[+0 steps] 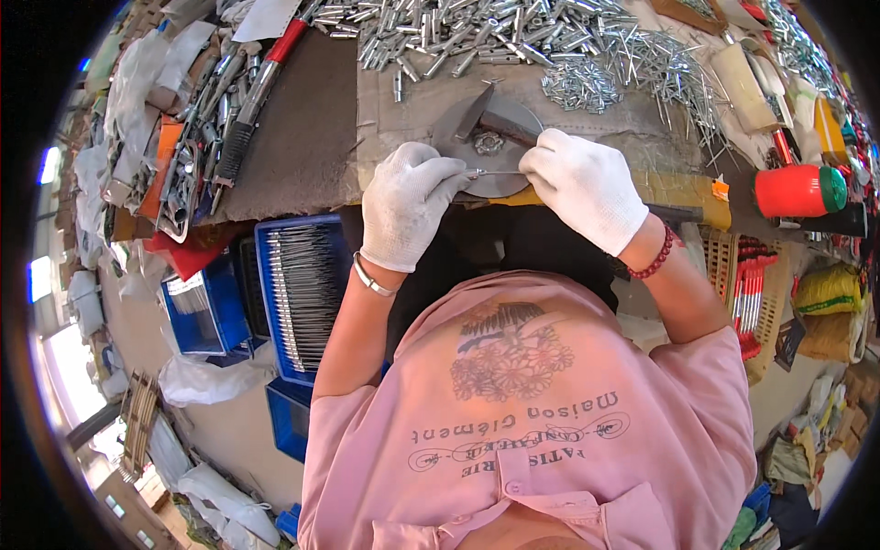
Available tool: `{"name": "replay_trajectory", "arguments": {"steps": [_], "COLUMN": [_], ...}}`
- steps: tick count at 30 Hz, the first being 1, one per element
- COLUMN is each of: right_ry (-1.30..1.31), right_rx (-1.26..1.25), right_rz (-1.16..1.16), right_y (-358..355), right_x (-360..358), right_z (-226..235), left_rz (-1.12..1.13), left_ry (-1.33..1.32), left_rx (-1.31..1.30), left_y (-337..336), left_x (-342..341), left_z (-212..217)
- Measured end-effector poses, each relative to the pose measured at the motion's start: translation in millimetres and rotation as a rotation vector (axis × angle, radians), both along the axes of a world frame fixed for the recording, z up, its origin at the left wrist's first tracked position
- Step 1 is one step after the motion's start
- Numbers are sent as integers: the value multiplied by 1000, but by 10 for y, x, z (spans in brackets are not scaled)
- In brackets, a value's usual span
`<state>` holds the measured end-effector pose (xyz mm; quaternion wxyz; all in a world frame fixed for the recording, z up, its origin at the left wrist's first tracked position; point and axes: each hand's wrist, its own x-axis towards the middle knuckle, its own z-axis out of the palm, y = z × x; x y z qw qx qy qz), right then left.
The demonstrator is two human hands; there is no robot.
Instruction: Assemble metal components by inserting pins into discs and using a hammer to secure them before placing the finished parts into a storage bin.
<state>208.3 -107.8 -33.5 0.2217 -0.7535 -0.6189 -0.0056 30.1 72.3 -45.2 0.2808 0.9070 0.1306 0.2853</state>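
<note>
My left hand (408, 203), in a white knit glove, pinches the small silver sleeve (475, 172) at one end of a thin metal rod. The rod (500, 172) runs level across to my right hand (587, 188), also gloved, whose fingers are closed on its other end. Both hands are at the bench's near edge, over a round grey plate (449, 128). On that plate lies a hammer (509, 126) with a dark head, its handle reaching toward my right hand. A small cluster of metal parts (488, 142) sits beside the hammer.
Silver tubes (458, 37) are heaped at the bench's back, with small metal pieces (579, 85) and loose thin pins (674, 78) to their right. Tools (220, 110) crowd the left. A red jar (788, 191) stands right. A blue bin (302, 302) of rods sits below the bench.
</note>
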Motion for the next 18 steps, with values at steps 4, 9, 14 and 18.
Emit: {"name": "replay_trajectory", "arguments": {"steps": [4,9,14,18], "right_ry": [-35,-49,-90,-57], "right_rx": [31,89,91,144], "right_rz": [-19,-7,7,65], "right_y": [14,25,42,88], "right_x": [-32,-16,34,67], "right_z": [-1,-33,-77,-104], "left_rz": [12,-11,-25,-55], "left_ry": [-10,0,0,-14], "left_rx": [-12,22,17,-9], "left_y": [28,63,87,87], "left_x": [-1,9,21,38], "left_z": [-27,-19,-75,-143]}}
